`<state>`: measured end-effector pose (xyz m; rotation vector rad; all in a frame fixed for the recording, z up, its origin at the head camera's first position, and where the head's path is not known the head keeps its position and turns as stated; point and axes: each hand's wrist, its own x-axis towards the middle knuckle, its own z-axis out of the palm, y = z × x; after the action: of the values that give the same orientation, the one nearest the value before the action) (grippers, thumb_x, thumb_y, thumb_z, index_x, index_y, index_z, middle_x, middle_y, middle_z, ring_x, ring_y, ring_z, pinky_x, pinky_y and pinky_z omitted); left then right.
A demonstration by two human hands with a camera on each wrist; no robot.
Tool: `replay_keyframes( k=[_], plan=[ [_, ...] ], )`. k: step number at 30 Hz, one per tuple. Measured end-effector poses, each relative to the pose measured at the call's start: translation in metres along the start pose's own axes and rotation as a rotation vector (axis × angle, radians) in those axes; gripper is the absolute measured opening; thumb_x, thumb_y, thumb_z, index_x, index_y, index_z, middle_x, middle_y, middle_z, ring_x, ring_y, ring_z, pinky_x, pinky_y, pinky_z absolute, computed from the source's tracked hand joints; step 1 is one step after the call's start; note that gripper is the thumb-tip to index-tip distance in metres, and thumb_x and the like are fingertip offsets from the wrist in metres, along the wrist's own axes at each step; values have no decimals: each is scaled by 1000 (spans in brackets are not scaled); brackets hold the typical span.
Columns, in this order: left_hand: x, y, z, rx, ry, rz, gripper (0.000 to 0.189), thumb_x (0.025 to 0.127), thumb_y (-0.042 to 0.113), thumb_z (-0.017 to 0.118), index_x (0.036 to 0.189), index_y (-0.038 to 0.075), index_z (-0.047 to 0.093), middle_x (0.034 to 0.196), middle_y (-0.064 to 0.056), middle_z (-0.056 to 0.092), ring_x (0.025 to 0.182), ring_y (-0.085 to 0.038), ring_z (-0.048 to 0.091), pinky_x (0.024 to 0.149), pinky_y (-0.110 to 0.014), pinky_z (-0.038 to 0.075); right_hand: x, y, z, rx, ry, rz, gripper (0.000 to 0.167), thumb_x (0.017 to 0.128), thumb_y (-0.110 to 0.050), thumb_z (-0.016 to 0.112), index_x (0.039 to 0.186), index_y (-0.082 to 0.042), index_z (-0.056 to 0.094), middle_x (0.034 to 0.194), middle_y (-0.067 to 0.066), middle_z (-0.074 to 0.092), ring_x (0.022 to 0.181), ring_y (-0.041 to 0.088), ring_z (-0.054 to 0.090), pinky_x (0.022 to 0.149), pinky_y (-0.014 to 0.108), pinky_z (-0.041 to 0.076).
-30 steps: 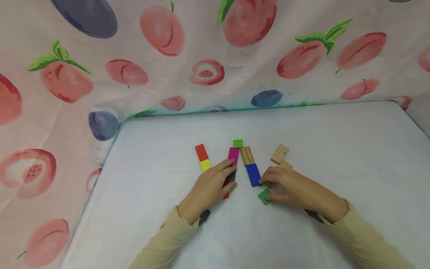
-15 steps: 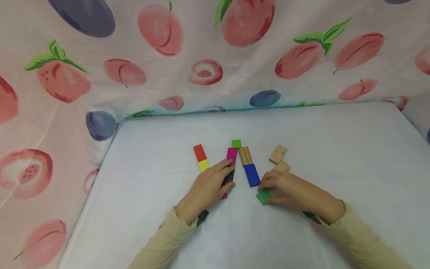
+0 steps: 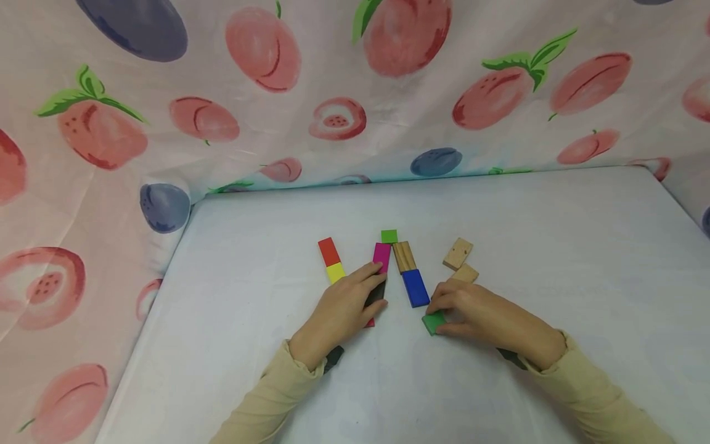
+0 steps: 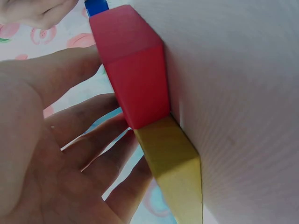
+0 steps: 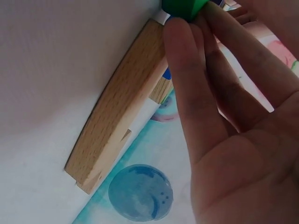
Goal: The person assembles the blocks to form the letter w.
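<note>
My right hand (image 3: 479,313) pinches a green block (image 3: 433,322) between thumb and fingertips, just below the end of a blue block (image 3: 416,288). That green block also shows at the top of the right wrist view. My left hand (image 3: 338,311) rests over a line of blocks with its fingers loosely extended. A magenta block (image 3: 381,251) and a black block (image 3: 376,296) show past its fingers, and the end of a red block (image 3: 371,322) below its thumb. In the left wrist view, a red block (image 4: 140,88) meets a yellow block (image 4: 182,172), with fingers behind them.
An orange-red block (image 3: 329,251) tops a yellow one (image 3: 335,272) at the left. A light green block (image 3: 389,236) sits above a grooved wooden block (image 3: 403,256). Two plain wooden blocks, one farther back (image 3: 458,253) and one nearer (image 3: 466,273), lie beyond the right hand.
My right fingertips have moved from the blue block's corner down onto the green block, which has turned slightly. The left hand stays in place; the head view has shifted slightly.
</note>
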<state>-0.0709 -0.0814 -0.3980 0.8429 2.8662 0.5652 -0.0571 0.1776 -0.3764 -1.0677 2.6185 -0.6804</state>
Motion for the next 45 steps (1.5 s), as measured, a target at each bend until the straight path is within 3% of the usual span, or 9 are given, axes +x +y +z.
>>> replay_keyframes(
  k=[21, 45],
  plan=[
    [2, 0, -1, 7, 6, 10, 51, 94, 29, 70, 138, 7, 59, 149, -8, 50, 137, -23, 49, 109, -37, 45, 4, 0, 3, 70, 102, 135, 19, 77, -14, 85, 93, -8, 77, 87, -6, 66, 75, 5, 58, 64, 20, 53],
    [0, 1, -2, -6, 1, 7, 50, 93, 27, 70, 138, 7, 59, 149, -8, 50, 137, -23, 49, 109, -38, 45, 6, -1, 8, 60, 156, 110, 18, 77, -10, 85, 91, -8, 74, 87, -5, 64, 74, 5, 55, 63, 20, 51]
  ],
)
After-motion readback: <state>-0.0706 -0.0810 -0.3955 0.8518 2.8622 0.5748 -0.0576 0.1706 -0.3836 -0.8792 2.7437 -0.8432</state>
